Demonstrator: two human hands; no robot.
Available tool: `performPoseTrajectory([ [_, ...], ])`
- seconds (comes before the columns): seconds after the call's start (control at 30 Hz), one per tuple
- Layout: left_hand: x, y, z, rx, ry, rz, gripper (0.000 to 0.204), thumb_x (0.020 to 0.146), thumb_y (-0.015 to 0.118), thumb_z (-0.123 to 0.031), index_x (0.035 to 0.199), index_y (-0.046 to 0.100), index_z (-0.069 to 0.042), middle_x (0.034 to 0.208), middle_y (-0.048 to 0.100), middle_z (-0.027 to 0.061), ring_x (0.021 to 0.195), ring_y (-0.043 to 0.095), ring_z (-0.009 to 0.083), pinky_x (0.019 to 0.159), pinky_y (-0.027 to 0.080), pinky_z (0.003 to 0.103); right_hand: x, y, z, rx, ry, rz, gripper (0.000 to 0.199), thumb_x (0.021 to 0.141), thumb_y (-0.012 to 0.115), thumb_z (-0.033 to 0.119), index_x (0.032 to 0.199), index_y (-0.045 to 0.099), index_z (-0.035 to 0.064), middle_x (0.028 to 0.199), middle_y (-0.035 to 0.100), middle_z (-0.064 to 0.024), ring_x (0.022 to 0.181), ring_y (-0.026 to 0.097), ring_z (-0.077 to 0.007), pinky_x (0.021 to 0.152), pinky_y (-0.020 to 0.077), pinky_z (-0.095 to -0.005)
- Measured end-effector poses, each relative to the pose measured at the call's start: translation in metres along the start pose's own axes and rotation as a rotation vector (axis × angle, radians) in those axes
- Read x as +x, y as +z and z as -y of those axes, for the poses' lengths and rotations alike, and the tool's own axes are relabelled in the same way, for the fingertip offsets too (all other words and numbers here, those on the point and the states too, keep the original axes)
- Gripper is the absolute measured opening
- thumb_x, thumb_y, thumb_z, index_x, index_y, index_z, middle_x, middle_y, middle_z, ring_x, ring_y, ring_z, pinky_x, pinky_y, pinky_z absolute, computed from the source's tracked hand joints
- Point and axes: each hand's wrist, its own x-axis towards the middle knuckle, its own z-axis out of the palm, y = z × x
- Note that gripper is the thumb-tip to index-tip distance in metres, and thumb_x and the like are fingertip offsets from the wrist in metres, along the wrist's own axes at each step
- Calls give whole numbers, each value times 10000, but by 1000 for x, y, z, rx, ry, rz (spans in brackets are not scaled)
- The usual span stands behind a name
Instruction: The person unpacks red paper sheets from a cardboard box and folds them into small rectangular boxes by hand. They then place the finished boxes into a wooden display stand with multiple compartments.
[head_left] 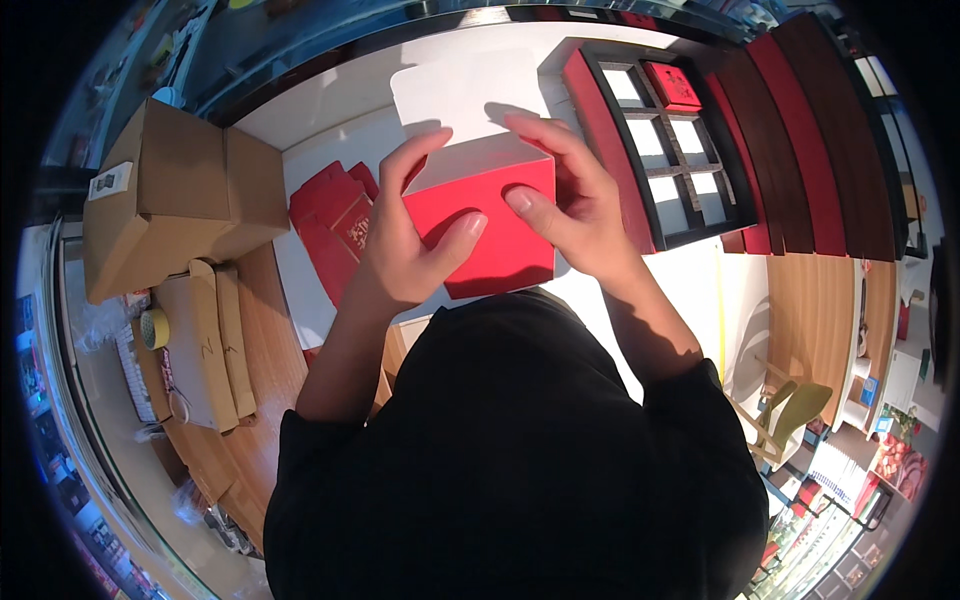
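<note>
Both my hands grip a red cardboard box [497,245] with a white inside, held close in front of me. My left hand [405,235] has its thumb on the red face and its fingers around the left side. From the opposite side my right hand [577,205] clasps it the same way. A white flap [465,95] stands up beyond the box. Left of my left hand lies a flattened red box [330,225] with gold print. To the right sits a black-and-red divided tray [660,165], with a small red box [672,86] in one far compartment.
A brown carton [190,195] stands at the left, with folded cardboard [205,345] and a yellow tape roll [154,328] nearer me. Several dark brown and red box lids [790,140] are lined up at the far right. A green chair [800,412] is beyond the table.
</note>
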Motion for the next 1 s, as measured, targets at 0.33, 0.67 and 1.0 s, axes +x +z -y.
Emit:
performPoseTrajectory([
  [0.33, 4, -12, -3, 248, 47, 67, 318, 762, 733, -181, 970, 535, -44, 903, 554, 97, 783, 580, 203, 648, 458, 286, -4, -9, 0, -207, -59, 101, 230, 755, 729, 99, 929, 598, 25, 882, 526, -68, 778, 570, -138, 698, 476, -270],
  [0.67, 3, 1, -16, -75, -8, -294, 430, 749, 732, -128, 1124, 533, -54, 994, 536, 110, 928, 557, 204, 753, 456, 292, -1, -6, 8, 5, 59, 0, 864, 740, 764, 135, 1437, 255, 89, 1158, 482, -134, 1009, 581, -211, 819, 504, -329],
  [1.0, 3, -16, -16, 173, 98, -6, 349, 724, 738, -118, 1000, 538, -46, 963, 515, 106, 839, 582, 192, 669, 478, 261, -7, -12, 12, -167, -116, 25, 359, 686, 808, 138, 974, 633, 15, 1071, 565, -104, 919, 604, -184, 743, 515, -276],
])
